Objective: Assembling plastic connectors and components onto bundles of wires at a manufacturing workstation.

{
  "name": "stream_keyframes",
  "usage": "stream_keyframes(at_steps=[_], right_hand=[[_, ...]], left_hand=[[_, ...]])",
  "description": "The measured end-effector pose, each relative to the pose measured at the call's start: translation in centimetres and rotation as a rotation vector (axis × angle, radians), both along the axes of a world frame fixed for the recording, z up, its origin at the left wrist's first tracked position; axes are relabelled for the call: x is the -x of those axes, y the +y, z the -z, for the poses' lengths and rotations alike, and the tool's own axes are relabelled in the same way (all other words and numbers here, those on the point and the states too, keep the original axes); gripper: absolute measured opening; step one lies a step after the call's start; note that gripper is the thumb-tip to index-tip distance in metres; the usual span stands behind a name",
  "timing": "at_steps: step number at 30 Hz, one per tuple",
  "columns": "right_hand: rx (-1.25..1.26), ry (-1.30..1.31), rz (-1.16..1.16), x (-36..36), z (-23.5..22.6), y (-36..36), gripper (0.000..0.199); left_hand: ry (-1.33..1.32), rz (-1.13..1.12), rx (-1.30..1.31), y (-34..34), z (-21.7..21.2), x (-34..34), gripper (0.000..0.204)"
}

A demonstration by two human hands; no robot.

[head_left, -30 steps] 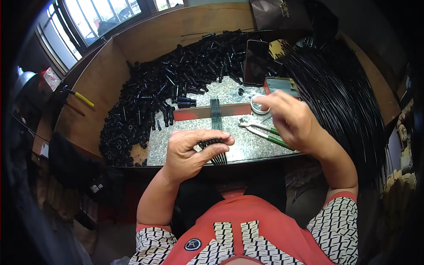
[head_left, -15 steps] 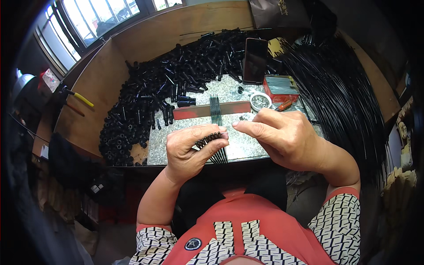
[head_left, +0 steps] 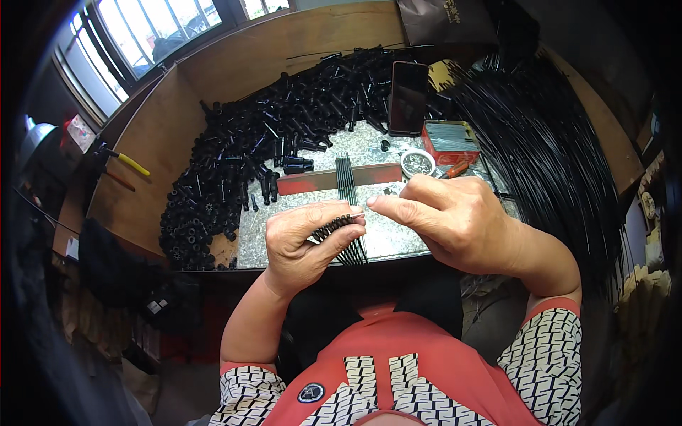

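My left hand (head_left: 302, 231) is closed around a dark ribbed row of small ring-like pieces (head_left: 331, 228), its thumb and forefinger pressed along the row. The frame does not show whether it is one coil or separate parts. My right hand (head_left: 462, 224) is closed, its fingertips drawn together just right of the left thumb. A thin pale sliver shows between the two hands; what the right fingers hold is too small to name. Beneath the left hand, several thin dark rods (head_left: 346, 174) lie side by side across a reddish-brown bar (head_left: 305, 184) on the speckled worktop (head_left: 270, 224).
A heap of black tubular parts (head_left: 241, 131) covers the left and back. Long black rods (head_left: 547, 156) lie massed at the right. Behind my right hand are a round white-rimmed dish (head_left: 418, 162), an orange-handled tool (head_left: 456, 169), a red box (head_left: 449, 153) and an upright phone (head_left: 408, 99).
Both hands stay nearly in place. The right fingertips have shifted very slightly left, closer to the left thumb, and the whole view has moved a little.
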State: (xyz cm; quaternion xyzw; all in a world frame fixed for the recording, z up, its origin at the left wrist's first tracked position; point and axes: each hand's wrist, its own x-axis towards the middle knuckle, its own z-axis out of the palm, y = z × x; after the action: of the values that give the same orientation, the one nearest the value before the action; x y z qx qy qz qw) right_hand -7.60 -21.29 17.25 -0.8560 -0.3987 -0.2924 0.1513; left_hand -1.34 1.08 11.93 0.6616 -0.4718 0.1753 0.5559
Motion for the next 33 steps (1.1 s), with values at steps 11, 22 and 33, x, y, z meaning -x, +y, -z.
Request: stream_keyframes(at_steps=[11, 22, 33], right_hand=[[-0.058, -0.051, 0.042, -0.1, -0.2, 0.0, 0.029], [0.065, -0.224, -0.058, -0.4, -0.9, -0.6, 0.033], [-0.086, 0.053, -0.2, -0.9, -0.8, 0.4, 0.032]], left_hand=[[0.044, -0.012, -0.003, -0.2, 0.1, 0.2, 0.018], [-0.084, 0.043, -0.065, -0.4, -0.3, -0.3, 0.021], [-0.174, 0.087, -0.082, -0.4, -0.1, -0.8, 0.033]])
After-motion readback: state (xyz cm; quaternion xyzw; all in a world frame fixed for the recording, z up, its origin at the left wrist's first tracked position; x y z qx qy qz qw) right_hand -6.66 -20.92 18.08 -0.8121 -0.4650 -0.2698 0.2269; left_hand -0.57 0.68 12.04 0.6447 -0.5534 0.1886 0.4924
